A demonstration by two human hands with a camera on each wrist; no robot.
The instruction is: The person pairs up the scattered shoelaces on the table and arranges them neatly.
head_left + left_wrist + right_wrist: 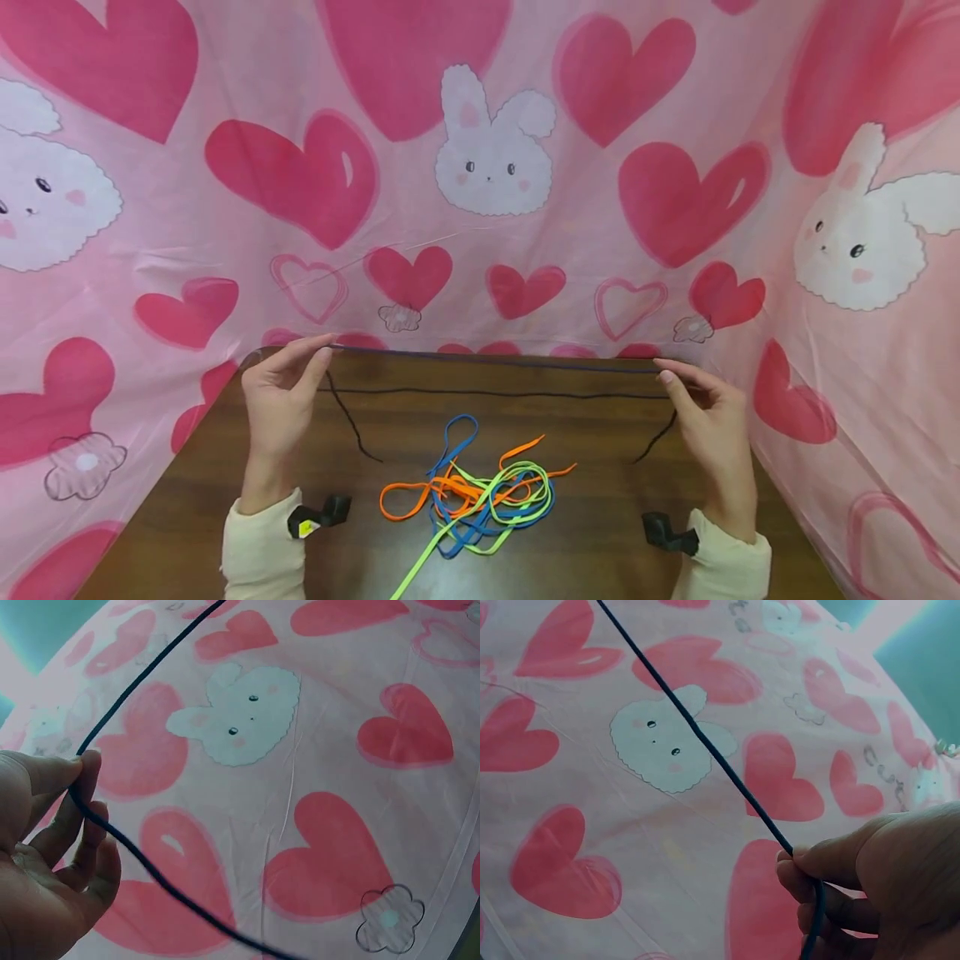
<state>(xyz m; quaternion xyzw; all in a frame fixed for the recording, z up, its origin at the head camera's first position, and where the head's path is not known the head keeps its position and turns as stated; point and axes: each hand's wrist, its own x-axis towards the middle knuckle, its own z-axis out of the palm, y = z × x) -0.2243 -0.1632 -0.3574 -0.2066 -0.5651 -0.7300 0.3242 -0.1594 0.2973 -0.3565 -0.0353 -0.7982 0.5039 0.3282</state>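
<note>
A thin dark cord (480,359) is stretched nearly level between the two hands, above the far part of the table. My left hand (279,396) pinches it between thumb and forefinger at the left. At the other side my right hand (712,417) grips it the same way. In the left wrist view the cord (161,880) bends at the fingertips and trails down to the right. The right wrist view shows the cord (739,784) taut, its tail passing down by the curled fingers. Beneath it a second dark strand (480,392) runs across; whether it is the same cord I cannot tell.
On the brown table (600,567) lies a loose tangle of orange lace (405,504), blue lace (461,417) and lime-green lace (420,562). A pink cloth (495,242) with hearts and rabbits hangs behind and at both sides. Dark straps sit on both wrists.
</note>
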